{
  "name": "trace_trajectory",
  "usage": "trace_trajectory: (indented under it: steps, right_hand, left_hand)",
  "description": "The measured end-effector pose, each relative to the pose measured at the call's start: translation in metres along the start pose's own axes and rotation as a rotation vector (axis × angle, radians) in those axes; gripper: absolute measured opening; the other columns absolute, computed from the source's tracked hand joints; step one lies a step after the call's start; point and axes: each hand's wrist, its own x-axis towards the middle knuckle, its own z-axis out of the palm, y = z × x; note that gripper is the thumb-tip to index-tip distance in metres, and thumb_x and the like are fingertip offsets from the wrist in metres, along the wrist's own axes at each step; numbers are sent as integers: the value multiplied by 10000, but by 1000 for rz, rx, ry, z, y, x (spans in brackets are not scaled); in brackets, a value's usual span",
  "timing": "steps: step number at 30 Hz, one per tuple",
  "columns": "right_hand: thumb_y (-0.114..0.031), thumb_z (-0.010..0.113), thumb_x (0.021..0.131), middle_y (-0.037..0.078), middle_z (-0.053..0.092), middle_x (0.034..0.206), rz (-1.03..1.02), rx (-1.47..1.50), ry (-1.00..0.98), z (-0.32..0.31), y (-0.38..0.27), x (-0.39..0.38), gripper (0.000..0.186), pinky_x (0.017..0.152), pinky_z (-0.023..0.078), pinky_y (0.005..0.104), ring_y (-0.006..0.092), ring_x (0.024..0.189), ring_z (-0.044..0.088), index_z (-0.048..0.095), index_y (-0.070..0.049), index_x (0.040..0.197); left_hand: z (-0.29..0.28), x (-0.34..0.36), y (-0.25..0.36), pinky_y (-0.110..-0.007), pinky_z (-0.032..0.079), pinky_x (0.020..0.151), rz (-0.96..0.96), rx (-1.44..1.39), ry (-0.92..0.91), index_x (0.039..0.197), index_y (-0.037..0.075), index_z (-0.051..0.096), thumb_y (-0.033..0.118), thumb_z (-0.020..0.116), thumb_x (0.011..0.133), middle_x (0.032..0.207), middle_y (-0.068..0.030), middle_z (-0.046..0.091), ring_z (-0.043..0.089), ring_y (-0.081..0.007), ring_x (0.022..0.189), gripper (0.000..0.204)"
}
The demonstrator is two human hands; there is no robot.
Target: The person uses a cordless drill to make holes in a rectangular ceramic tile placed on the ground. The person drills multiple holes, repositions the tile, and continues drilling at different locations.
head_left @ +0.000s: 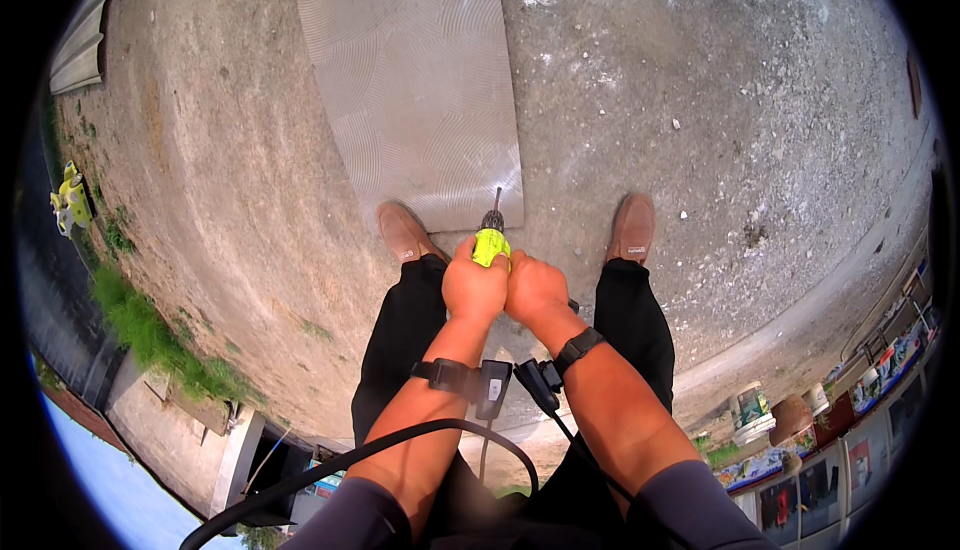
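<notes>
Yellow drill (pixel 492 247) held by left hand (pixel 474 285) and right hand (pixel 536 288), bit (pixel 498 196) seen against near end of grey board (pixel 412 90), brown shoe (pixel 403 233) placed at its near-left corner

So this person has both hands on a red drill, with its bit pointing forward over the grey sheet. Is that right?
Not quite: the drill is bright yellow-green, not red, as the head view shows. The rest holds: the left hand and right hand are both on it, and its bit points forward over the grey sheet.
</notes>
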Motion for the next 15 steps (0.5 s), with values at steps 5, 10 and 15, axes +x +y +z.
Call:
trace_trajectory:
  steps: [5,10,15]
  right_hand:
    - [-193,592,863,194,712,881,-8,0,4,0,1,4,165,736,557,444,362,820,705,600,-53,950]
    - [-195,589,863,187,714,886,3,-17,-9,1,0,2,172,741,559,441,357,819,706,598,-50,954]
    - [-198,589,863,191,712,885,3,-6,-18,0,0,5,176,738,560,444,356,820,708,598,-47,953]
  left_hand:
    - [-2,3,4,-432,529,886,2,-22,-3,1300,4,590,321,701,799,1093,-255,691,676,-395,1022,603]
    - [-1,1,1,-434,527,891,0,7,-1,1302,9,589,318,702,800,1092,-254,691,674,-395,1026,600]
    - [-2,3,6,-388,524,896,-27,-28,0,1254,-17,621,269,723,805,1100,-243,697,683,-351,1035,542]
